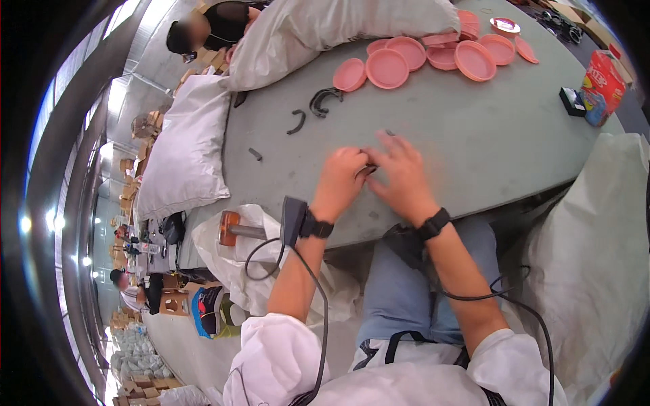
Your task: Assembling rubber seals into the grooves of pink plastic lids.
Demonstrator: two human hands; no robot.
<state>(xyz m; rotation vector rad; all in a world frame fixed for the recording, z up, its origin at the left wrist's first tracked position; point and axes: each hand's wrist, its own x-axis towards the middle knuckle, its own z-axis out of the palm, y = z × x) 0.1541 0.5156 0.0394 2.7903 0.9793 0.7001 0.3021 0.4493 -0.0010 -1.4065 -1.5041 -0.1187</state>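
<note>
My left hand point(340, 177) is closed, with a small dark piece point(367, 169) pinched at its fingertips. Most of that piece is hidden by fingers, so its kind does not show. Close beside it, my right hand point(404, 179) has its fingers apart, thumb and forefinger near the same piece; motion blurs it slightly. Farther out on the grey-green table point(474, 142) lie dark curved pieces point(325, 103), a single dark C-shaped piece point(296, 122) and a short dark bar point(255, 154).
Several round pink dishes point(387, 69) spread along the far side. A full white sack point(186, 145) lies at the left, another point(291, 47) behind. A red bag point(602, 86) and a black box point(573, 102) stand right. A mallet with an orange head point(229, 228) rests near my left forearm.
</note>
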